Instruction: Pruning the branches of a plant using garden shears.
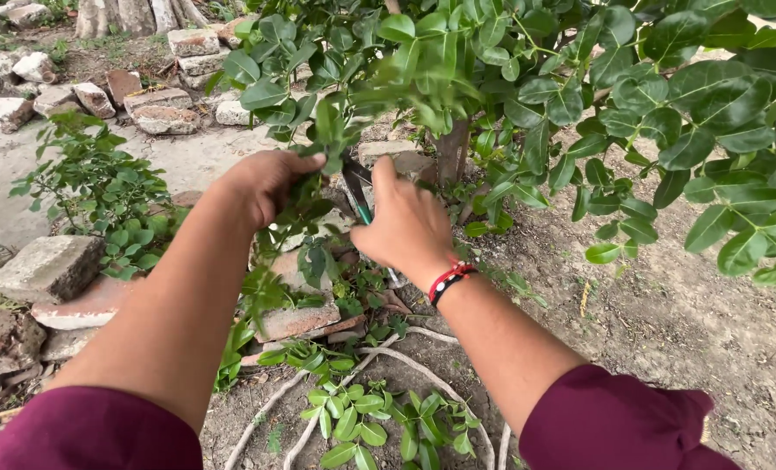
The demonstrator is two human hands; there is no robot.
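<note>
Broken bricks [50, 266] at left, pale roots [388, 357] on bare soil, stone pile [166, 113] behind

Leafy green shrub [527, 78] overhead, trunk [451, 152] behind the hands. Left hand [262, 183] grips a leafy twig [310, 204]; right hand [401, 222] just beside it, closed on metal pruning shears [357, 187] between the two. Weathered bricks [49, 265] left; cut leafy sprigs [362, 418] on bare soil [666, 322] below, nearer the camera.
</note>
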